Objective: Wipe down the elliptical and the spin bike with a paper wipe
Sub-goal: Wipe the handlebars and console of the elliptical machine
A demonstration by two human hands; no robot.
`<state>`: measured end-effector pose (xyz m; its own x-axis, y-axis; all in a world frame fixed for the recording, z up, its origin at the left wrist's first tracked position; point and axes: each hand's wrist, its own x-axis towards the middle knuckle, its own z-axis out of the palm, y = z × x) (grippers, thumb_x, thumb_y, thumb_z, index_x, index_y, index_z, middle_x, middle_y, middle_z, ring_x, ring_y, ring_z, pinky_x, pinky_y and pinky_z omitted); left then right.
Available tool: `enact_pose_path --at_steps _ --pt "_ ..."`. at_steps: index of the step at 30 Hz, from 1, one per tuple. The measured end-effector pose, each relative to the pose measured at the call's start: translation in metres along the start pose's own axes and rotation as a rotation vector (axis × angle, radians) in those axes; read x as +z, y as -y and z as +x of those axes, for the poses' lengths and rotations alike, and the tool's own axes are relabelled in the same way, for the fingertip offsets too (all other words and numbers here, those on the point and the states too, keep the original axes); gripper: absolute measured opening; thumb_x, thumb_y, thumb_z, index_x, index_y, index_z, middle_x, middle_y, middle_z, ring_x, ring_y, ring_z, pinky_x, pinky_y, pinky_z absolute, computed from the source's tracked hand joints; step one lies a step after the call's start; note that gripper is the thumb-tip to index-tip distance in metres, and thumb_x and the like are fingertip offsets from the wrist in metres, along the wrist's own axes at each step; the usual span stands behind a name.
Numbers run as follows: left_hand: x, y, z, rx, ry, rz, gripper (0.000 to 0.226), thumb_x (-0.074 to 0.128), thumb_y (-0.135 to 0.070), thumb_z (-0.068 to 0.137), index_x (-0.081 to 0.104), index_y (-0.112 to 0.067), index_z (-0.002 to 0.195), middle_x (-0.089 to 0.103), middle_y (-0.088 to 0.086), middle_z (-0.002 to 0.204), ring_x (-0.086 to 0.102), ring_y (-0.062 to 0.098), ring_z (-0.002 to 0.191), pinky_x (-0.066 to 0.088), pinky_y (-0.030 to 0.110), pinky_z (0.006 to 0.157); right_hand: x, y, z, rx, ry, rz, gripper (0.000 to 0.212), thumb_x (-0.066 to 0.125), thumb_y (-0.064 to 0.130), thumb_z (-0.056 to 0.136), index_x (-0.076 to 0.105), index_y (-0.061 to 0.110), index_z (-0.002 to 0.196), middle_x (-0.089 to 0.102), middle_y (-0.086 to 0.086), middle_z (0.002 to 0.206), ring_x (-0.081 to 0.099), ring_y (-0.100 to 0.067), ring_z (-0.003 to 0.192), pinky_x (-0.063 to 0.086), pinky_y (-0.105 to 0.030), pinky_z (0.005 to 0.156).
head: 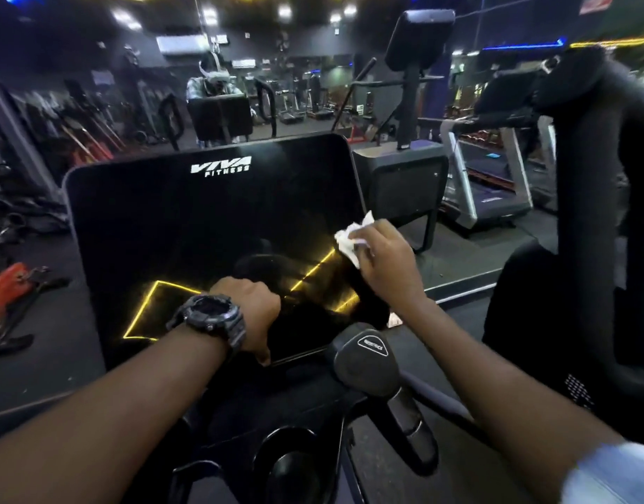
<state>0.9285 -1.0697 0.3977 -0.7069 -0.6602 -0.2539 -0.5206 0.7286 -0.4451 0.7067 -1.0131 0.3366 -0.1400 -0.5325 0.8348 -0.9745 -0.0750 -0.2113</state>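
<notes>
Head view over a cardio machine console in a dim gym. The large glossy black console screen (211, 227), marked "VIVA FITNESS" in white near its top edge, stands tilted back and fills the centre of the view; yellow light strips are mirrored in its lower half. The right hand (380, 258) holds a crumpled white paper wipe (351, 236), fingers curled round it, and presses the wipe against the right edge of the screen, about halfway up. The left hand (251, 311) rests at the lower middle of the screen with its fingers curled over the bottom part; what the fingertips close on cannot be told, as the area beneath is dark. A dark digital wristwatch (209, 316) sits on the left wrist. Just beside the lower right corner of the screen lies a rounded black plastic resistance knob (366, 358) with small white lettering. Below the console, round black cup holders (295, 463) open upward. A thick black padded upright handlebar (582, 169) rises at the far right. Behind the screen, a grey-framed treadmill (487, 183) stands to the right, and a mirror wall (131, 85) reflects further gym equipment
</notes>
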Motion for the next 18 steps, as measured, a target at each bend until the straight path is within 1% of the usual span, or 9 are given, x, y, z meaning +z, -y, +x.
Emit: enact_pose_path --at_steps 2,5,6,7,10,11,13,15,18 --pt "0.003 0.004 -0.001 -0.034 -0.023 -0.022 0.058 0.077 -0.07 0.06 0.065 -0.025 0.095 0.056 -0.007 0.08 0.06 0.018 0.074 0.047 0.029 0.062 0.012 0.021 0.005 -0.098 0.035 0.026 0.023 0.048 0.022 0.095 0.068 0.012 0.096 0.063 -0.008 0.096 0.061 -0.028 0.088 0.052 -0.039 0.076" --pt "0.01 0.01 -0.003 -0.078 -0.078 -0.023 0.058 0.077 -0.068 0.06 0.063 -0.025 0.097 0.067 -0.002 0.095 0.068 0.021 0.089 0.044 0.029 0.062 0.025 0.053 -0.014 -0.483 0.655 0.015 0.035 0.042 0.031 0.092 0.068 0.009 0.089 0.061 -0.006 0.082 0.059 -0.025 0.077 0.046 -0.033 0.064" --pt "0.01 0.012 -0.004 -0.097 -0.095 -0.036 0.056 0.077 -0.067 0.061 0.063 -0.025 0.097 0.068 -0.002 0.097 0.068 0.021 0.089 0.044 0.029 0.061 0.024 0.05 -0.012 -0.527 0.686 0.013 0.033 0.044 0.031 0.092 0.067 0.008 0.088 0.063 -0.009 0.082 0.058 -0.023 0.075 0.045 -0.033 0.063" --pt "0.008 0.015 -0.004 -0.12 -0.118 -0.055 0.054 0.077 -0.066 0.061 0.064 -0.025 0.094 0.067 -0.002 0.094 0.068 0.021 0.087 0.044 0.029 0.061 0.02 0.042 0.0 -0.471 0.631 0.012 0.028 0.047 0.028 0.091 0.068 0.01 0.088 0.066 -0.01 0.085 0.058 -0.022 0.075 0.045 -0.033 0.062" --pt "0.002 0.022 -0.008 -0.217 -0.181 -0.14 0.048 0.077 -0.065 0.063 0.055 -0.026 0.08 0.054 -0.005 0.078 0.059 0.02 0.074 0.043 0.03 0.06 0.009 0.015 0.039 -0.097 0.06 -0.027 0.018 0.054 0.014 0.085 0.069 0.013 0.095 0.064 -0.006 0.095 0.055 -0.026 0.081 0.052 -0.04 0.067" --pt "0.002 0.025 -0.008 -0.255 -0.208 -0.173 0.048 0.077 -0.065 0.065 0.051 -0.026 0.078 0.053 -0.006 0.08 0.057 0.019 0.074 0.044 0.031 0.061 0.013 0.016 0.038 -0.074 0.01 -0.003 0.017 0.056 0.008 0.083 0.067 0.012 0.096 0.063 -0.007 0.096 0.054 -0.027 0.08 0.052 -0.043 0.067" --pt "0.003 0.03 -0.01 -0.317 -0.288 -0.195 0.048 0.076 -0.062 0.07 0.052 -0.025 0.09 0.057 -0.004 0.098 0.057 0.019 0.09 0.047 0.034 0.066 0.033 0.036 0.011 -0.403 0.091 0.07 0.017 0.054 0.004 0.084 0.057 0.013 0.098 0.058 -0.005 0.098 0.053 -0.024 0.078 0.05 -0.038 0.064" --pt "0.006 0.032 -0.011 -0.377 -0.349 -0.19 0.065 0.078 -0.059 0.07 0.049 -0.022 0.115 0.048 0.0 0.121 0.05 0.023 0.111 0.049 0.036 0.072 0.042 0.05 -0.025 -0.743 0.405 0.123 0.009 0.053 0.013 0.09 0.055 0.015 0.098 0.052 -0.001 0.095 0.047 -0.018 0.078 0.044 -0.03 0.062" --pt "0.007 0.031 -0.007 -0.423 -0.435 -0.222 0.088 0.084 -0.054 0.063 0.037 -0.021 0.129 0.032 0.004 0.132 0.039 0.026 0.12 0.05 0.038 0.079 0.036 0.028 0.007 -0.668 0.483 -0.026 0.016 0.058 0.014 0.086 0.07 0.008 0.095 0.066 -0.009 0.09 0.055 -0.022 0.085 0.049 -0.036 0.07"
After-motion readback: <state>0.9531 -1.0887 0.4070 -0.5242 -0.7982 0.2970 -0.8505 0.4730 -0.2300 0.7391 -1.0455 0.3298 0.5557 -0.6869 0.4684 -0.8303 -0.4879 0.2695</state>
